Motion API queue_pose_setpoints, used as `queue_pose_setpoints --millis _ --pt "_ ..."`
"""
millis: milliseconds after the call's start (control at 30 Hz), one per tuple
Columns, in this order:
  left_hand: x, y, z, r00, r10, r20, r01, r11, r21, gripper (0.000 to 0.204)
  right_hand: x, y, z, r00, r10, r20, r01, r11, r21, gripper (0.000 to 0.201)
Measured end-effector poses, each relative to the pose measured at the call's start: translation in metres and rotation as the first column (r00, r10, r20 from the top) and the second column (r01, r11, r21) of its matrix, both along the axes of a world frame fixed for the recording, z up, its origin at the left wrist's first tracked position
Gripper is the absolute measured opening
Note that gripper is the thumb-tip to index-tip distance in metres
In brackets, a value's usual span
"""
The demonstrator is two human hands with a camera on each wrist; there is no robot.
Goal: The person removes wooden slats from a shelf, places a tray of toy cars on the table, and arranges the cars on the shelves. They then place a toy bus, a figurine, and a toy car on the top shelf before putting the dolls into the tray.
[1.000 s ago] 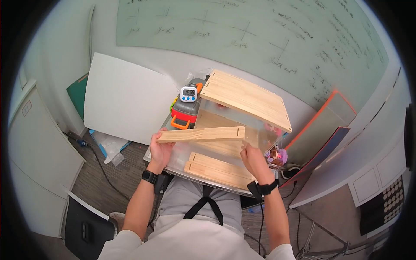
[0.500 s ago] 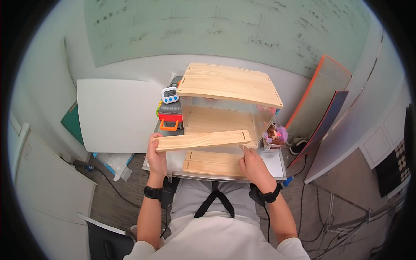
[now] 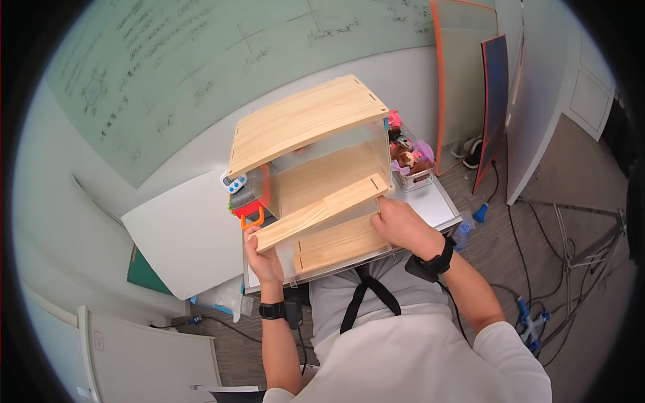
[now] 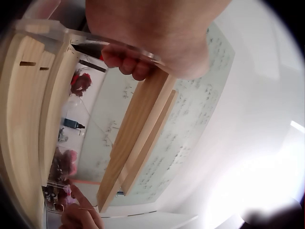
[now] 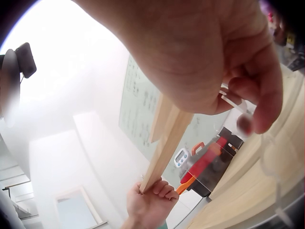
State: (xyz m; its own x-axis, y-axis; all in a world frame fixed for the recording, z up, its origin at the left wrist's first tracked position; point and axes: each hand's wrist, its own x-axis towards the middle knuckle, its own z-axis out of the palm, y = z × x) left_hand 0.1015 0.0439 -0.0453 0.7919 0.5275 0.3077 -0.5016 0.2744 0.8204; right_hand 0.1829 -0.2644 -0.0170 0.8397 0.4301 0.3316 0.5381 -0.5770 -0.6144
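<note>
My left hand (image 3: 265,260) grips the left end of a narrow wooden board (image 3: 322,213), which slants up to the right. A slot shows near the board's far end. A clear plastic edge (image 4: 136,47) crosses the left hand in the left wrist view. Close to the board's right end is my right hand (image 3: 408,227), its fingers curled and pinching a thin whitish strip (image 5: 233,101). Beneath the raised board, slotted wooden boards (image 3: 336,247) lie at the table's front. Behind stands an open-fronted case with a wooden top (image 3: 309,119) and clear sides.
Left of the case sits a red and grey toolbox (image 3: 247,205) with an orange handle and a digital timer (image 3: 234,183). A clear container of dolls (image 3: 413,161) stands at the right on the white table (image 3: 440,209). A white panel (image 3: 185,228) leans at the left.
The head view has turned, so the table and case appear tilted. The left hand still grips the raised board, and the right hand stays near its right end.
</note>
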Motion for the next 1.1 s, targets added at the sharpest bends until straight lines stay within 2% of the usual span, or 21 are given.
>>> queue_pose_setpoints --millis 133,367,1100 --pt "0.005 -0.003 -0.002 1.0 0.006 -0.014 -0.006 1.0 -0.004 0.026 -0.001 -0.008 0.007 1.0 -0.016 -0.008 0.016 0.999 0.038 0.03" --pt "0.012 0.0 -0.018 0.998 -0.061 -0.008 0.062 0.998 0.034 0.027 0.0 -0.022 0.004 1.0 -0.011 -0.021 0.01 1.0 -0.015 0.03" --pt "0.018 0.006 -0.022 0.998 -0.062 -0.008 0.062 0.996 0.058 0.028 -0.002 -0.027 -0.002 1.0 0.015 0.024 -0.014 1.0 -0.005 0.027"
